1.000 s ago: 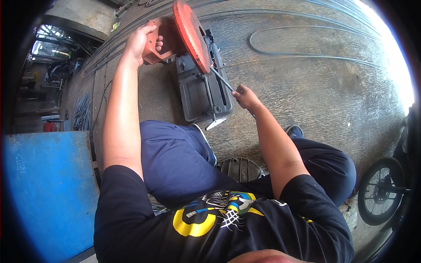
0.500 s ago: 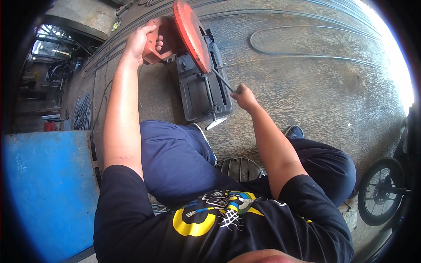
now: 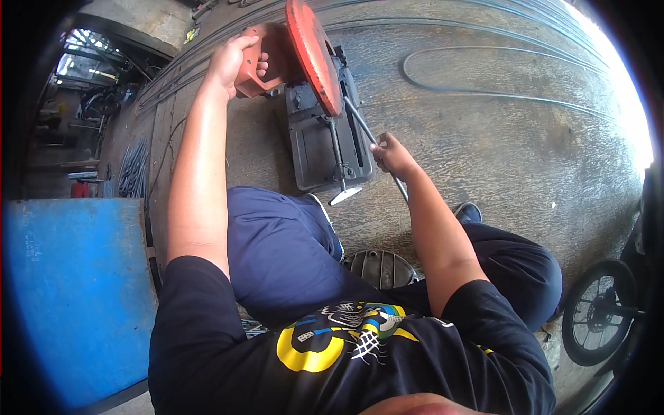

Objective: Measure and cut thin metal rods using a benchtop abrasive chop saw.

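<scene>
My left hand (image 3: pixel 238 63) is wrapped round the handle of a red cut-off saw (image 3: pixel 312 59), whose round guard tilts over a dark grey base (image 3: pixel 319 149). A clamp screw (image 3: pixel 337 149) with a pale crank handle runs along the base. To the right, my right hand (image 3: pixel 393 153) grips a thin metal rod (image 3: pixel 360 122). One end of the rod reaches up to the lower edge of the guard; the other comes out below my hand beside my forearm. The guard hides the blade and the rod's far end.
Long bent metal rods (image 3: pixel 477 48) lie across the worn floor (image 3: pixel 498 159) at the far side. A blue panel (image 3: pixel 76 297) stands at left, near a bundle of short rods (image 3: pixel 133 171). A ribbed round metal cover (image 3: pixel 379 268) sits between my legs; a wheel (image 3: pixel 599 312) is at right.
My right hand has shifted a little right and down, and more of the rod now shows, including a length below the hand. My left hand stays on the saw handle.
</scene>
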